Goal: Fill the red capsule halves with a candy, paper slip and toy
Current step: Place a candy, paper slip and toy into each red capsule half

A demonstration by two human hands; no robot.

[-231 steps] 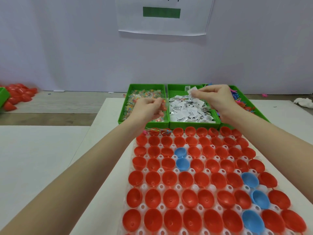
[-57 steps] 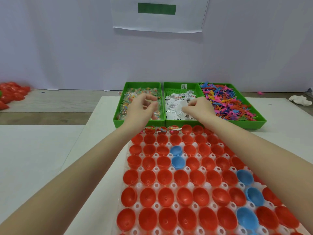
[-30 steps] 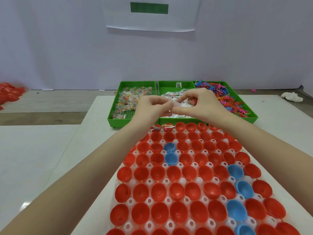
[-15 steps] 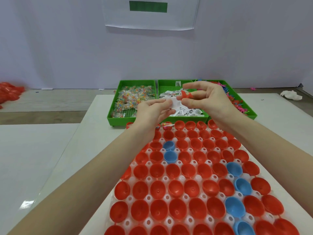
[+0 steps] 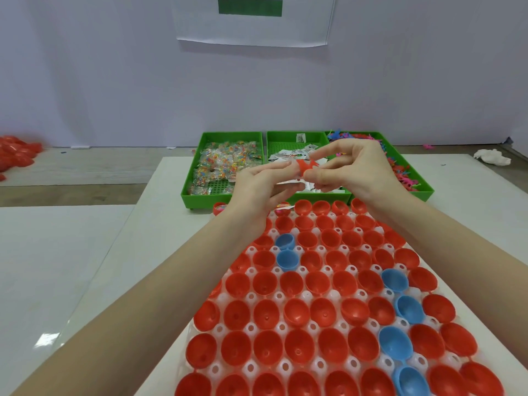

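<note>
Currently: red toy (image 5: pixel 306 167) sat pinched between right hand (image 5: pixel 357 170) fingertips and left hand (image 5: pixel 261 187) fingertips, above paper-slip tray (image 5: pixel 294 137). Empty red capsule halves (image 5: pixel 303 207) lay directly below, nearer right hand. Left also seemed pinching paper slip (image 5: pixel 287 182).

A pale lavender wall (image 5: pixel 114 81) carries a white paper sheet (image 5: pixel 254 27) bearing a green rectangle (image 5: pixel 250 6). Below it, wood-toned floor (image 5: pixel 85 172) borders the white desk (image 5: pixel 57 267), which reflects a glare spot.
</note>
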